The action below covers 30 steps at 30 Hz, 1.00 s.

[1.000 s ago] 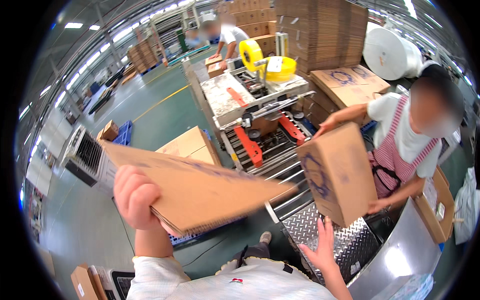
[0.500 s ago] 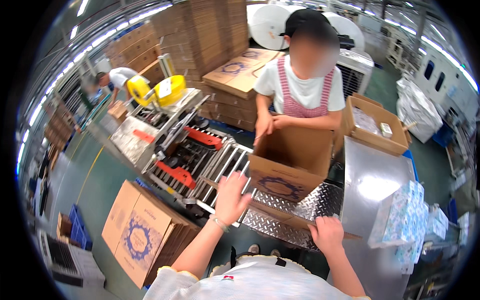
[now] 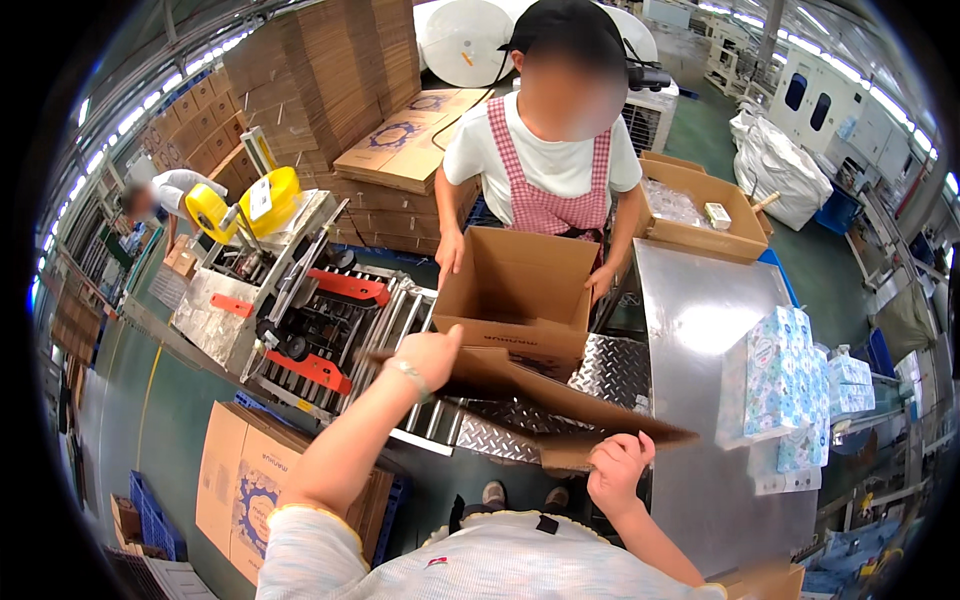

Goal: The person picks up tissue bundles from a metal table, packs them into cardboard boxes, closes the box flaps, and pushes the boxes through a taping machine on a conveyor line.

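A partly folded cardboard carton (image 3: 540,400) is tilted in front of me, low over the metal plate. My left hand (image 3: 428,358) is closed at its left end, with some fingers hidden behind the board. My right hand (image 3: 618,468) has its fingers curled at the near right edge of the same carton. Just beyond stands an open, upright cardboard box (image 3: 540,335), its inside facing up. A co-worker across from me has a hand (image 3: 451,250) at its left side and the other hand (image 3: 600,283) at its right side.
A roller conveyor with a taping machine (image 3: 290,330) stands to the left. Flat cartons (image 3: 225,480) are stacked at lower left. On the right, a steel table (image 3: 690,400) bears wrapped packs (image 3: 780,375). Diamond-plate metal (image 3: 615,365) lies under the boxes.
My hands now hold the carton, which has risen and tilted; before, my left hand was spread open above the conveyor. The co-worker's hands have moved apart to both sides of the box.
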Tool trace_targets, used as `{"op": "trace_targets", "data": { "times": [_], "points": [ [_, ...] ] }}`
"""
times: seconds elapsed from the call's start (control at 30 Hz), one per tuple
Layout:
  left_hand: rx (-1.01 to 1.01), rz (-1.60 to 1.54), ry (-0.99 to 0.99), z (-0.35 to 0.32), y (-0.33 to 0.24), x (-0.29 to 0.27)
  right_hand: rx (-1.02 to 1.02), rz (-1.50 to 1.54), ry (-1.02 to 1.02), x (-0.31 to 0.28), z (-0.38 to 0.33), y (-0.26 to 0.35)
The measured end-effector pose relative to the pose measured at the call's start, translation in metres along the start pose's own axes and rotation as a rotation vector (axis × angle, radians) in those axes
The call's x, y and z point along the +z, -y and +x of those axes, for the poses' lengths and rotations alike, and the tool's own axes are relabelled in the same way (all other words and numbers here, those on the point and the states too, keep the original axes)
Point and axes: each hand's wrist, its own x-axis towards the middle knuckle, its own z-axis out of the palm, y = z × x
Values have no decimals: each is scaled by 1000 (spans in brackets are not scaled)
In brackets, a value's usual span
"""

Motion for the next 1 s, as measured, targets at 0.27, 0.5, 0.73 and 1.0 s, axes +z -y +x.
{"op": "trace_targets", "data": {
  "times": [0.27,0.5,0.73,1.0],
  "points": [
    [-221,-299,-164,-26,-42,22,-293,156,645,-136,42,-80],
    [272,-485,125,-35,-182,65,-500,-100,1311,-67,41,-65],
    [640,258,328,-68,-182,112,-496,86,1246,17,-6,-136],
    [612,-678,781,-112,-175,123,99,-1,1194,-44,158,-87]
  ]
}}
